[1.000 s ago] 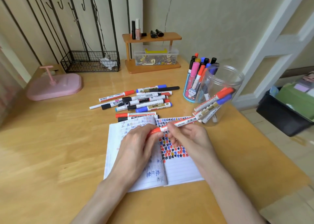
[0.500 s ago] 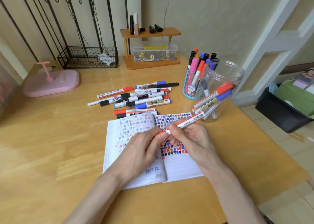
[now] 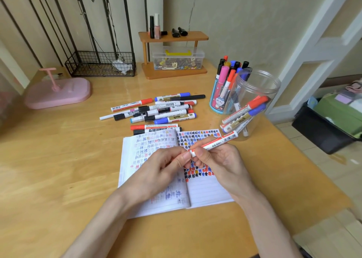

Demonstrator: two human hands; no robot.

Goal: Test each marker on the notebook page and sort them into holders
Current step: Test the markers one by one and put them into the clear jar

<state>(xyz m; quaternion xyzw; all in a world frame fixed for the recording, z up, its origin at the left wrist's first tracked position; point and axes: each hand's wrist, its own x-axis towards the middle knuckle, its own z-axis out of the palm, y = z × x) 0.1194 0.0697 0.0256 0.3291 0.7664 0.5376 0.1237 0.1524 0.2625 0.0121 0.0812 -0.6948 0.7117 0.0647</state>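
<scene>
An open notebook (image 3: 205, 191) lies on the wooden table, its pages covered in red, blue and black test marks. Above it my right hand (image 3: 221, 161) grips the barrel of a white marker (image 3: 217, 143). My left hand (image 3: 156, 171) pinches the marker's near end, and the red cap is hidden inside its fingers. Several loose markers (image 3: 166, 110) lie in a pile beyond the notebook. A blue holder cup (image 3: 217, 101) stands full of upright markers at the right. Beside it a clear jar (image 3: 260, 87) holds a few markers (image 3: 244, 112) leaning inside.
A pink stand (image 3: 58, 93) sits at the far left, with a black wire basket (image 3: 98, 65) behind it. A small wooden shelf (image 3: 174, 36) with a clear box (image 3: 176, 59) under it stands at the back. A black bin (image 3: 321, 132) is on the floor off the table's right edge.
The red cap, visible between my hands a second ago, has vanished into my left hand's fingers. Both hands stayed over the notebook, and the marker's white end now shows at my left fingertips.
</scene>
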